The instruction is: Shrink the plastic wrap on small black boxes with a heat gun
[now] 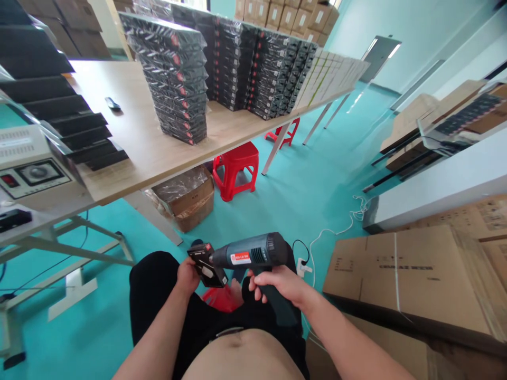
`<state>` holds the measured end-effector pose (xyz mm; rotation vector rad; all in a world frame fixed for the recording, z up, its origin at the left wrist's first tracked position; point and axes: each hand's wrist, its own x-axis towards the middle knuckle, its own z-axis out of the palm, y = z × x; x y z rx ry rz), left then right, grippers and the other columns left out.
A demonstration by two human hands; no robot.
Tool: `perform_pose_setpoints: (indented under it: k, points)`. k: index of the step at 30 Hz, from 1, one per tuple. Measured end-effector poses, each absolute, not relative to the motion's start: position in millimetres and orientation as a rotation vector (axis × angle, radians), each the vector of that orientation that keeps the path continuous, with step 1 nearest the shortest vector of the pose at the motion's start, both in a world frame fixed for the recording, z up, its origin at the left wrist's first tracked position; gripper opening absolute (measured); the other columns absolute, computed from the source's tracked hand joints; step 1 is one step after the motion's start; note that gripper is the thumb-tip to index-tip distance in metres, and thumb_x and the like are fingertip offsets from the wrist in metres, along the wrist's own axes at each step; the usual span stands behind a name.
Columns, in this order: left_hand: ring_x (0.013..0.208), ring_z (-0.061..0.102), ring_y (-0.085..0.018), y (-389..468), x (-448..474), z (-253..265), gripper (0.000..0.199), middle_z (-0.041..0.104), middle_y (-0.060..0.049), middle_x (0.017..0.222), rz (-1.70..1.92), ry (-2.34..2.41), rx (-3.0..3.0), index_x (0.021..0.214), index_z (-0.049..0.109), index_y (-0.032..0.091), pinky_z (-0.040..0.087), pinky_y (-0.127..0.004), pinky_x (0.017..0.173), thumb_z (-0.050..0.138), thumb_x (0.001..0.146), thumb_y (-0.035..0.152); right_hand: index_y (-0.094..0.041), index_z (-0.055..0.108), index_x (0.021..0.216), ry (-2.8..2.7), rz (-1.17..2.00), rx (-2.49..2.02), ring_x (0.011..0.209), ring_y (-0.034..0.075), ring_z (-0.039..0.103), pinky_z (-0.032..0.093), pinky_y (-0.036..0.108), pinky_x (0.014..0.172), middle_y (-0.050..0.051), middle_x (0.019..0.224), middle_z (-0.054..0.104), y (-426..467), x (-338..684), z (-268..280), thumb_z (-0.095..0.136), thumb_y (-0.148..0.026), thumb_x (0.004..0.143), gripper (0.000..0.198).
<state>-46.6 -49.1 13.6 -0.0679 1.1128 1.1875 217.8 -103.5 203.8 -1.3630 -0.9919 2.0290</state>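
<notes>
My right hand (277, 282) is wrapped round the handle of a dark blue-grey heat gun (253, 251) with a red and white label. The gun's nozzle points left, close to a small black box (206, 265) with a picture on its face. My left hand (187, 275) grips that box by its left side, above my lap. Whether the nozzle touches the box, I cannot tell. Part of the left fingers is hidden behind the box. Below it a red stool seat (222, 298) shows between my legs.
A wooden table (130, 113) bears stacks of film-wrapped black boxes (178, 79). Left stands a machine with a dial (37, 171). A red stool (237, 166) and an open carton (186, 198) are under the table. Cartons (388, 269) and a white power cord (336, 232) lie right.
</notes>
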Motion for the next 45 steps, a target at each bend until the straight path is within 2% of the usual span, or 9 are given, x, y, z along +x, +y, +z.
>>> perform_pose_setpoints:
  k: [13,19,23,26,28,33,37,41,45]
  points:
    - [0.052,0.058,-0.02,-42.1,-49.6,12.4,0.016,0.061,-0.004,0.061,1.235,1.023,-0.205,0.071,0.057,0.017,0.049,-0.032,0.053,0.048,0.057,0.016,-0.01,0.066,0.098,-0.855,2.045,-1.509,0.059,0.016,0.064,0.048,0.025,0.051,0.008,0.077,0.069,-158.3,252.7,188.7,0.063,-0.026,0.072,0.03]
    - [0.055,0.058,-0.021,-44.5,-48.8,21.4,0.028,0.057,-0.003,0.058,1.222,1.029,-0.165,0.087,0.063,0.016,0.053,-0.038,0.063,0.049,0.064,0.021,-0.011,0.066,0.098,-0.826,2.181,-1.407,0.06,0.016,0.064,0.048,0.024,0.052,0.008,0.078,0.069,-155.3,256.0,194.7,0.064,-0.027,0.071,0.031]
    - [0.075,0.065,-0.027,-48.8,-53.3,33.7,0.043,0.067,-0.012,0.082,1.069,0.822,-0.092,0.105,0.063,0.011,0.053,-0.043,0.069,0.05,0.076,0.041,-0.011,0.066,0.096,-0.91,2.244,-1.459,0.058,0.014,0.064,0.047,0.023,0.05,0.007,0.077,0.07,-142.8,276.3,193.0,0.065,-0.025,0.069,0.031]
    - [0.099,0.063,-0.033,-51.5,-53.5,47.5,0.065,0.067,-0.018,0.105,0.916,0.619,-0.072,0.115,0.06,0.01,0.049,-0.05,0.085,0.046,0.079,0.063,-0.01,0.066,0.095,-0.917,2.117,-1.496,0.058,0.014,0.063,0.047,0.023,0.049,0.007,0.076,0.07,-124.0,280.1,185.9,0.064,-0.026,0.07,0.029]
    - [0.109,0.059,-0.034,-53.6,-51.9,55.6,0.073,0.065,-0.018,0.113,0.887,0.549,-0.058,0.119,0.058,0.011,0.045,-0.051,0.091,0.045,0.078,0.07,-0.01,0.065,0.094,-0.868,1.991,-1.487,0.058,0.015,0.063,0.047,0.023,0.049,0.007,0.076,0.07,-107.0,270.1,180.3,0.064,-0.027,0.071,0.028]
    - [0.103,0.063,-0.037,-57.9,-51.4,60.5,0.067,0.068,-0.02,0.109,0.873,0.607,-0.015,0.121,0.058,0.012,0.048,-0.055,0.085,0.051,0.079,0.063,-0.012,0.064,0.092,-0.768,1.864,-1.376,0.061,0.013,0.063,0.05,0.024,0.053,0.005,0.076,0.069,-68.2,218.1,174.3,0.065,-0.029,0.071,0.028]
    - [0.089,0.068,-0.036,-56.8,-57.2,51.7,0.052,0.072,-0.017,0.093,0.894,0.743,-0.053,0.115,0.062,0.012,0.053,-0.052,0.077,0.056,0.08,0.05,-0.013,0.066,0.094,-0.969,2.059,-1.229,0.06,0.014,0.064,0.05,0.025,0.053,0.006,0.077,0.07,-63.8,195.9,189.0,0.066,-0.027,0.07,0.028]
    - [0.086,0.069,-0.032,-54.3,-59.3,43.3,0.046,0.073,-0.012,0.084,0.98,0.803,-0.092,0.115,0.062,0.013,0.054,-0.045,0.078,0.057,0.08,0.041,-0.012,0.07,0.081,-1.4,2.378,-1.156,0.055,0.012,0.06,0.049,0.023,0.053,0.003,0.067,0.068,-76.6,208.0,213.0,0.069,-0.024,0.068,0.017]
    - [0.083,0.07,-0.035,-52.0,-54.8,43.6,0.047,0.073,-0.013,0.081,0.946,0.856,-0.08,0.115,0.063,0.012,0.055,-0.048,0.074,0.057,0.079,0.04,-0.014,0.07,0.086,-1.375,2.305,-1.205,0.056,0.013,0.061,0.049,0.024,0.052,0.003,0.073,0.07,-79.1,212.3,220.5,0.069,-0.024,0.068,0.021]
